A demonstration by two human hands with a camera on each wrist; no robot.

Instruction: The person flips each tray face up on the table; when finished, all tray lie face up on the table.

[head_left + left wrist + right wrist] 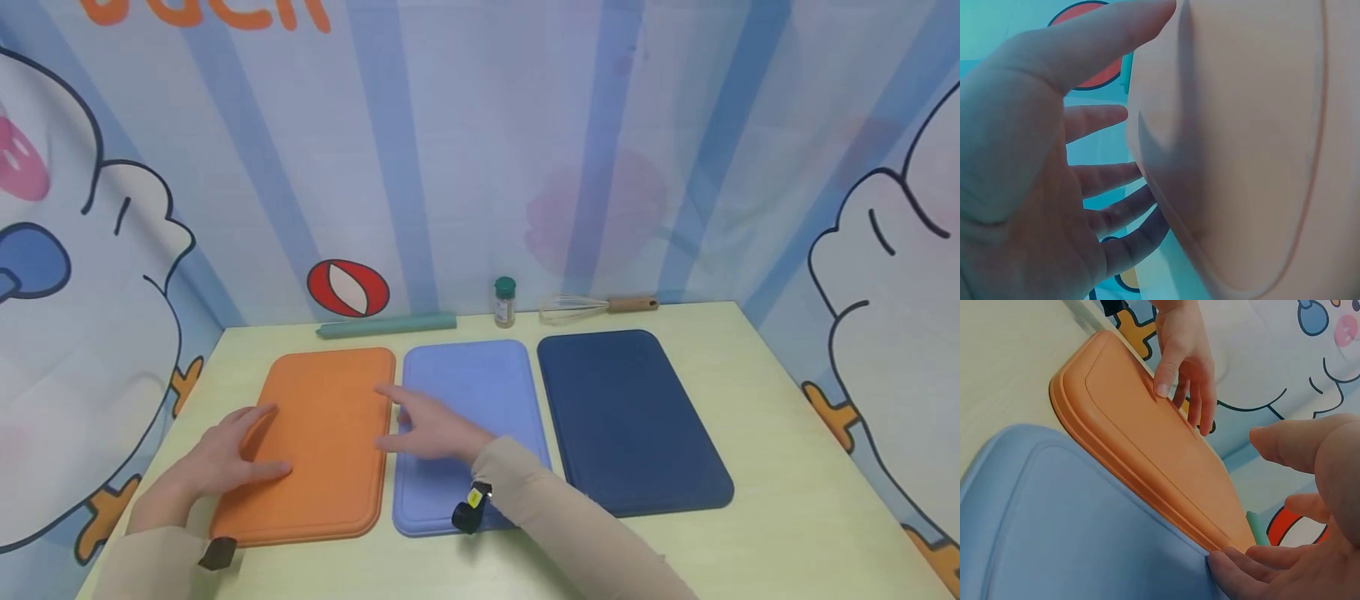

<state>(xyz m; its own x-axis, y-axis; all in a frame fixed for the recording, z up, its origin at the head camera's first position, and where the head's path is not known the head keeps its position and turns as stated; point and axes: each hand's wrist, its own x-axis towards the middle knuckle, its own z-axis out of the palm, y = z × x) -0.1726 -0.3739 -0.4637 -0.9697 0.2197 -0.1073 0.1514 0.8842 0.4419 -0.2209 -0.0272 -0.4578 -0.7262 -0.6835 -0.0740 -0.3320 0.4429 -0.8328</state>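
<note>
An orange cutting board with rounded corners lies flat between my two hands. My left hand is at its left edge, fingers spread and thumb over the board; in the left wrist view the fingertips come right at the rim. My right hand reaches left across a light blue board, its fingers extended toward the orange board's right edge. In the right wrist view the lower fingers are close to where the two boards' edges meet. Neither hand holds anything.
A navy board lies right of the light blue one. Along the table's back edge are a green rolled or stick-like item, a green-capped jar and a wooden-handled whisk. A printed curtain hangs behind.
</note>
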